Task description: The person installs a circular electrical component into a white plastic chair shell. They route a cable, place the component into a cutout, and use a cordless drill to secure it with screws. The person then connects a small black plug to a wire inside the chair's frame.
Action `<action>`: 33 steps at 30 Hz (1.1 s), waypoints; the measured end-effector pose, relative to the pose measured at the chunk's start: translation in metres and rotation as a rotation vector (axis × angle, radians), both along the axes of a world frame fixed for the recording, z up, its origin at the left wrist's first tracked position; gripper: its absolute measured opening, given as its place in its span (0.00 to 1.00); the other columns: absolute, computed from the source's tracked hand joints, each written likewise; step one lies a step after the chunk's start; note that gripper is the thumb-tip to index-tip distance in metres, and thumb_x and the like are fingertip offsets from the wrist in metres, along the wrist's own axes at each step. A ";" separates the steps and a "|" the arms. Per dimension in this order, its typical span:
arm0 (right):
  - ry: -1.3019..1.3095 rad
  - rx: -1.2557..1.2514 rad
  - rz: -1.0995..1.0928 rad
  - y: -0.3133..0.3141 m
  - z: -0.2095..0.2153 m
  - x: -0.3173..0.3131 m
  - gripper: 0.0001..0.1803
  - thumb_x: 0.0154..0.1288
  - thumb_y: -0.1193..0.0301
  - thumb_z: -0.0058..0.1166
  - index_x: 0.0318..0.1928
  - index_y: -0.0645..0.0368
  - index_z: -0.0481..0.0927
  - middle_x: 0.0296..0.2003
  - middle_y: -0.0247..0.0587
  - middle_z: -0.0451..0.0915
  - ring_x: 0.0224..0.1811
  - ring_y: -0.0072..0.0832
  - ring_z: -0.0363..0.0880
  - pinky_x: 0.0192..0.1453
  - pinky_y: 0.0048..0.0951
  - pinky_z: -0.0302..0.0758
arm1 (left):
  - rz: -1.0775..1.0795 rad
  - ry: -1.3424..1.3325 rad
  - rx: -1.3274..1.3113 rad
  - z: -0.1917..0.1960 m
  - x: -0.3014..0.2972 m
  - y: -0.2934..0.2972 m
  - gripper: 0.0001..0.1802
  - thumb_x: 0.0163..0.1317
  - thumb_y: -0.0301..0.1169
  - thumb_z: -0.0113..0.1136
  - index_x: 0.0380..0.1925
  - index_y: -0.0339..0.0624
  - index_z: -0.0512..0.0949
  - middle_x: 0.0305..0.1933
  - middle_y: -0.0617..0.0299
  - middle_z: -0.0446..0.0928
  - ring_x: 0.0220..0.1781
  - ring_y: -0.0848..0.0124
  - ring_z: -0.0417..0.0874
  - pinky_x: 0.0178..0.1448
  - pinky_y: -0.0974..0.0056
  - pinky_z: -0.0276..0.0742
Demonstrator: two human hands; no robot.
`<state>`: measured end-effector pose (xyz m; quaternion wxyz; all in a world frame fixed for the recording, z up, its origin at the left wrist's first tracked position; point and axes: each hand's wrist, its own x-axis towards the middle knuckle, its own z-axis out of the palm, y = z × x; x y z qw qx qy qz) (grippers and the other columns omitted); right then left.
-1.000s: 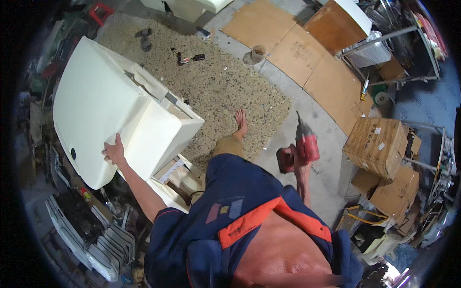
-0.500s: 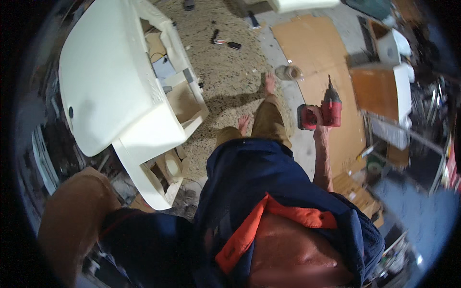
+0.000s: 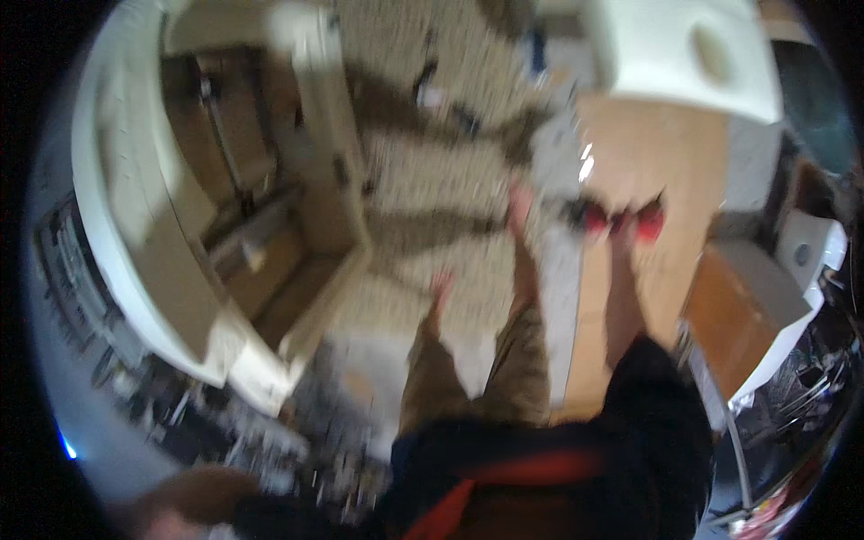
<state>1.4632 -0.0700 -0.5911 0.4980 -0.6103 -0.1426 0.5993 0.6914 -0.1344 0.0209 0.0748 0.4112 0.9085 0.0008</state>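
Note:
My right hand (image 3: 621, 223) is wrapped round the handle of a red and black cordless drill (image 3: 650, 221), held out in front over a cardboard sheet. The picture is smeared by motion, and the drill's bit cannot be made out clearly. At the lower left my left arm (image 3: 193, 495) is bent, its skin blurred; the hand itself does not show. To my left stands a large cream moulded shell (image 3: 229, 360) with an open, hollow interior. Inside it a metal rod (image 3: 225, 135) and a crosspiece run across the cavity.
The cardboard sheet (image 3: 684, 162) lies on the floor at the right. Another cream moulded part (image 3: 648, 54) stands at the far right. Small dark items (image 3: 463, 121) lie on the speckled floor mat (image 3: 414, 171). A brown-faced box (image 3: 742, 301) and clutter line the right side.
The view has swung, showing more of the shell's interior and the far cream part. My right arm now reaches further forward with the drill. The left arm sits lower in the picture.

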 end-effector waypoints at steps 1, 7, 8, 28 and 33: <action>-0.073 -0.085 -0.035 0.011 -0.047 0.028 0.17 0.79 0.56 0.52 0.57 0.52 0.73 0.51 0.34 0.75 0.53 0.30 0.75 0.61 0.36 0.72 | 0.062 0.018 -0.011 -0.007 -0.017 0.002 0.41 0.80 0.55 0.38 0.80 0.38 0.49 0.84 0.51 0.50 0.84 0.60 0.52 0.85 0.55 0.46; -0.069 -0.120 -0.348 0.123 -0.237 0.150 0.14 0.78 0.57 0.57 0.35 0.47 0.73 0.27 0.30 0.75 0.35 0.29 0.75 0.47 0.37 0.72 | 0.370 0.102 0.026 -0.043 -0.072 -0.011 0.45 0.81 0.59 0.35 0.83 0.38 0.42 0.87 0.51 0.42 0.88 0.59 0.45 0.88 0.54 0.39; -0.124 -0.206 -0.405 0.136 -0.247 0.157 0.15 0.80 0.57 0.54 0.33 0.47 0.72 0.28 0.29 0.76 0.35 0.28 0.75 0.45 0.36 0.71 | 0.391 0.073 0.033 -0.042 -0.072 -0.018 0.46 0.81 0.60 0.35 0.83 0.38 0.41 0.88 0.51 0.41 0.88 0.59 0.44 0.89 0.54 0.38; -0.470 -0.567 -0.240 0.099 -0.328 0.064 0.19 0.76 0.56 0.54 0.52 0.59 0.83 0.37 0.35 0.83 0.37 0.32 0.81 0.42 0.33 0.77 | 0.477 0.143 0.101 -0.049 -0.036 -0.048 0.41 0.71 0.46 0.59 0.76 0.36 0.58 0.76 0.48 0.62 0.78 0.55 0.64 0.78 0.50 0.61; -0.582 -0.699 0.088 0.039 -0.368 0.053 0.19 0.76 0.57 0.53 0.52 0.59 0.84 0.38 0.36 0.84 0.37 0.33 0.82 0.39 0.33 0.78 | 0.478 0.199 0.069 -0.068 -0.033 -0.045 0.39 0.68 0.42 0.64 0.73 0.36 0.63 0.73 0.47 0.68 0.75 0.55 0.69 0.76 0.50 0.65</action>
